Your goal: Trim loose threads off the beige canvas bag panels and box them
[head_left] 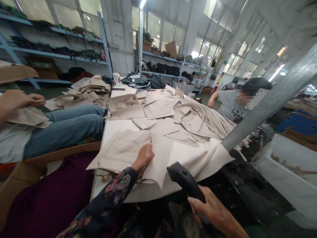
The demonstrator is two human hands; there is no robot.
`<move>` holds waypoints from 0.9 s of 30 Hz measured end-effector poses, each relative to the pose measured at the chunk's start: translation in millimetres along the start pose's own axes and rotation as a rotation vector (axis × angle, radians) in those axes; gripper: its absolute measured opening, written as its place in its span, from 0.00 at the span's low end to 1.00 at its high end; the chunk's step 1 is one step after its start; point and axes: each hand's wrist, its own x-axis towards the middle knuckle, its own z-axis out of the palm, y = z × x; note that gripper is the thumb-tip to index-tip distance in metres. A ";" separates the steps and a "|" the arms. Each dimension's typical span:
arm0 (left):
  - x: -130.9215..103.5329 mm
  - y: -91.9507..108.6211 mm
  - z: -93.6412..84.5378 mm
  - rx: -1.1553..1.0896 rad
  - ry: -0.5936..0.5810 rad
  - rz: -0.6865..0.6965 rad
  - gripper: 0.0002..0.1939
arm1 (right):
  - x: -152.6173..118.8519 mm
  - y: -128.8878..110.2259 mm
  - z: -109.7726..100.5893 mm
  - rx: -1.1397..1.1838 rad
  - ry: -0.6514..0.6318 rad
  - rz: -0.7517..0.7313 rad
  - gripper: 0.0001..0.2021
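Observation:
My left hand (145, 156) is closed, its fingers curled on the edge of a beige leather-like panel (160, 155) near the front of the table. Another beige piece (121, 148), creased and with a zipper along its lower edge, lies beside it under my wrist. My right hand (210, 208) is wrapped round a black handheld tool (184, 177) with a curved neck and a blunt, flat head. The tool's head points up and left, toward the panel; its lower part is partly hidden by my hand. I cannot tell its exact kind.
Beige pieces and long straps (208, 115) are heaped across the table (128, 127). A metal post (267, 96) slants up at the right, near a white bin (292, 165). One co-worker (71, 125) sits at the left, another (232, 99) beyond the straps. A cardboard box with purple cloth (56, 191) stands lower left.

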 end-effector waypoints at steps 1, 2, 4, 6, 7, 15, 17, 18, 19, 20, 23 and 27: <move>-2.0 5.5 8.0 0.058 0.020 0.021 0.12 | -2.4 3.1 -0.7 0.000 0.010 0.005 0.08; -5.1 12.1 15.8 0.122 0.041 0.048 0.14 | -4.3 6.0 -1.7 0.002 0.017 0.011 0.08; -12.8 26.6 30.9 0.231 0.066 0.113 0.16 | -7.1 10.5 -4.2 0.013 0.028 0.023 0.08; -20.1 38.2 43.7 0.309 0.059 0.170 0.15 | -8.5 12.9 -7.0 0.026 0.045 0.042 0.08; -23.3 41.5 48.5 0.340 0.051 0.193 0.14 | -8.6 13.3 -8.6 0.028 0.054 0.049 0.08; -46.4 29.1 55.5 0.469 0.062 0.305 0.13 | 20.0 -3.3 -22.4 0.003 0.047 0.013 0.12; -50.7 27.4 56.0 0.491 0.090 0.308 0.14 | 36.8 -10.6 -24.2 0.015 0.035 0.008 0.13; -52.0 27.1 56.6 0.491 0.102 0.308 0.14 | 46.0 -14.0 -24.5 0.018 0.029 0.006 0.14; -52.7 26.9 57.4 0.481 0.110 0.307 0.14 | 55.3 -17.0 -24.3 0.020 0.026 0.006 0.14; -52.9 26.5 58.2 0.468 0.117 0.305 0.14 | 64.7 -19.5 -23.7 0.015 0.026 0.010 0.14; -51.7 24.6 60.4 0.418 0.128 0.297 0.15 | 92.3 -23.7 -20.5 -0.016 0.060 0.055 0.15; -50.7 21.3 61.0 0.362 0.126 0.291 0.15 | 126.5 -25.5 -18.9 -0.049 0.132 0.123 0.16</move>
